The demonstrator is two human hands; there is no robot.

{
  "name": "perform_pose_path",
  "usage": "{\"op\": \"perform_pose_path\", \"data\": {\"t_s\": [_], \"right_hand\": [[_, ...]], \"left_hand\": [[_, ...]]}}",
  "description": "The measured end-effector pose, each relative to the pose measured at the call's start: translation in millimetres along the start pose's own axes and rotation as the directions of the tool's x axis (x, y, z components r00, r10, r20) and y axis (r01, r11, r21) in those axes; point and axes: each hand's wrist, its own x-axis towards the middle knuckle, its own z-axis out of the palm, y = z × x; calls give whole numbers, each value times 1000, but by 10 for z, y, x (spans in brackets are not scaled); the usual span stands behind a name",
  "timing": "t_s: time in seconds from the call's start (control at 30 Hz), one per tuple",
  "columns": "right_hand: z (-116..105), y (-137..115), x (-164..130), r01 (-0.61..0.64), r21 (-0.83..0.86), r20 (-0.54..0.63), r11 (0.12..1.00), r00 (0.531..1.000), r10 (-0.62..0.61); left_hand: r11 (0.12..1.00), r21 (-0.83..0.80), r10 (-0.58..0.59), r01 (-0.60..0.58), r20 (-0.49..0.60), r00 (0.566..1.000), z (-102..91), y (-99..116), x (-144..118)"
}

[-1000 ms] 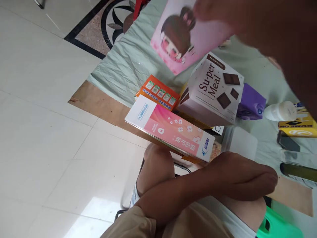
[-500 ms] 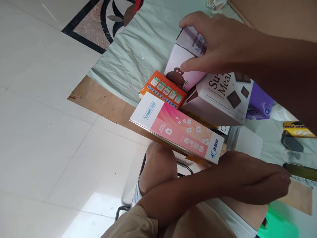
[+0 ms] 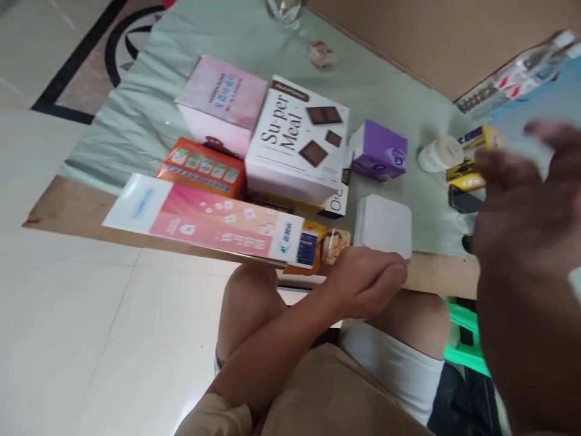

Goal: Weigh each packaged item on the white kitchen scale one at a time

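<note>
My left hand (image 3: 367, 281) is curled into a fist at the table's near edge, just below a white lidded box (image 3: 385, 225) and a small jar (image 3: 336, 245); nothing shows in it. Blurred at the right, my right hand (image 3: 531, 188) has its fingers apart and holds nothing. It is nearest to a yellow and black box (image 3: 476, 145) and a white tub (image 3: 440, 154). A pink box (image 3: 222, 100) stands against the white Su-per Meal box (image 3: 297, 142). In front of them lie an orange box (image 3: 202, 166) and a long pink and white toothpaste box (image 3: 218, 218).
A purple box (image 3: 380, 150) sits right of the Su-per Meal box. Farther back are a small wrapped item (image 3: 321, 54) and a clear glass-like object (image 3: 285, 9). Bottles (image 3: 517, 75) lie at the far right. Below the table is a green stool (image 3: 467, 345).
My right hand has let go of the pink box and swung far to the right. The pink box now stands beside the Su-per Meal box. The view has turned right; my left hand stays closed.
</note>
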Motion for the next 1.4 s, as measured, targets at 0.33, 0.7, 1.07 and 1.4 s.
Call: {"op": "perform_pose_path", "data": {"t_s": [0.33,0.7,1.07,1.4], "right_hand": [[-2223,1101,-1360,-461,62,-573,885,709,410],[-3044,1872,-336,-398,48,-558,916,750,355],[-2944,2358,-85,-174,241,-257,955,937,235],[-2312,1554,-616,-104,266,-73,958,989,128]], "left_hand": [[996,85,17,-16,-10,1000,503,-198,139],[989,129,-90,79,87,992,2107,-384,1522],[937,231,-283,261,66,957,3105,-840,2360],[959,276,-69,64,8,998,2301,-488,1495]]}}
